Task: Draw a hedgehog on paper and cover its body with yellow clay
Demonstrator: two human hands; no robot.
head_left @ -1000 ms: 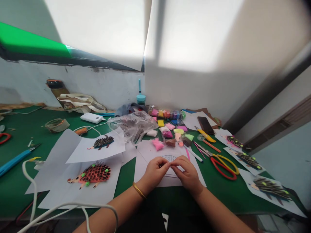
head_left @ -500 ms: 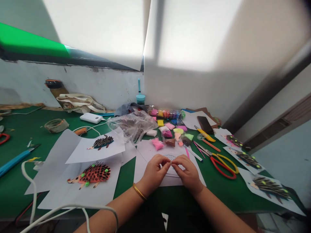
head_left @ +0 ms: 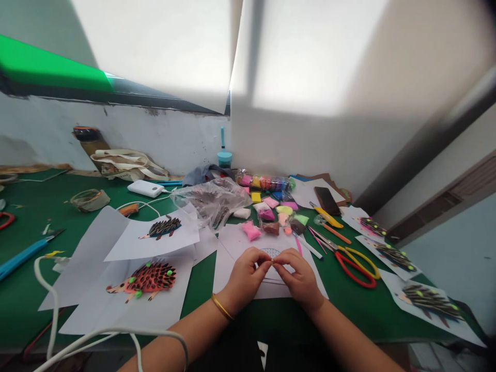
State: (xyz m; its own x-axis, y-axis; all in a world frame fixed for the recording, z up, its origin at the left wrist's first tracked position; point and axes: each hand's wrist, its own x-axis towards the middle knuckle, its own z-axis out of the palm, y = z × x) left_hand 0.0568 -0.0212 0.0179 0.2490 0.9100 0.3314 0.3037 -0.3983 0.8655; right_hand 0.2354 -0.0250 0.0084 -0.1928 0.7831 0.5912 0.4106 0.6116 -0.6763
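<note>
My left hand (head_left: 250, 271) and my right hand (head_left: 296, 276) meet fingertip to fingertip above a white paper sheet (head_left: 228, 279). Thumbs and forefingers of both are pinched together around something tiny that I cannot make out. Behind the fingers, part of a printed scaly outline (head_left: 270, 251) shows on the sheet; the rest is hidden by my hands. Just beyond lie several small packets of coloured clay, among them a pink packet (head_left: 251, 231) and a brown packet (head_left: 270, 228). A white pen (head_left: 311, 247) rests at the sheet's right edge.
Scissors (head_left: 354, 263) with red and yellow handles lie to the right, near a yellow cutter (head_left: 328, 216) and a phone (head_left: 326, 200). Hedgehog pictures stand on both sides, including a red hedgehog (head_left: 149, 279). A white cable (head_left: 116, 330) loops at the front left. A plastic bag (head_left: 211, 201) sits behind.
</note>
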